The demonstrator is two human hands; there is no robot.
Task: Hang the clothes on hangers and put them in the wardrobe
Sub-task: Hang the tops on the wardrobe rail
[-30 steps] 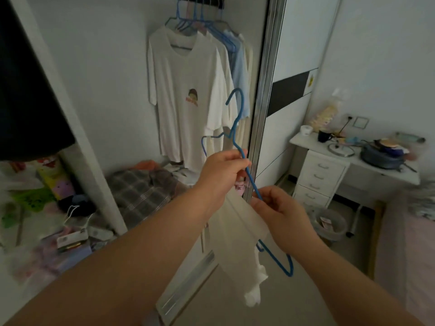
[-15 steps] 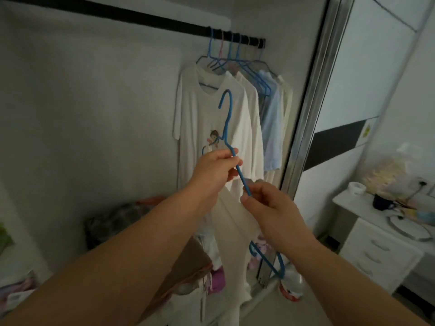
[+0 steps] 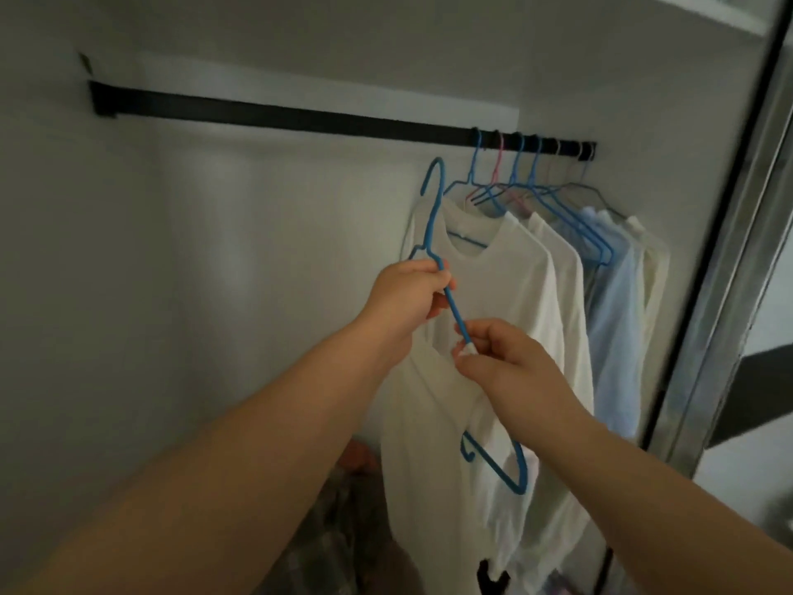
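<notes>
Left hand [image 3: 403, 294] grips blue hanger [image 3: 433, 216] below its hook; right hand [image 3: 510, 358] pinches white garment [image 3: 429, 405] against the wire. Advice: level hanger, then hook onto black rail [image 3: 279, 118].

One head-worn camera looks forward and slightly upward, close to the wardrobe rail [image 3: 300, 120].

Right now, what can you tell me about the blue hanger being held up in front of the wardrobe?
The blue hanger looks like thin coated wire, tilted steeply, its hook topmost and just below the black rail, not on it. The left hand grips it just under the hook; the right hand pinches its sloping arm together with a white garment that drapes down. Its lower corner pokes out beneath.
</notes>
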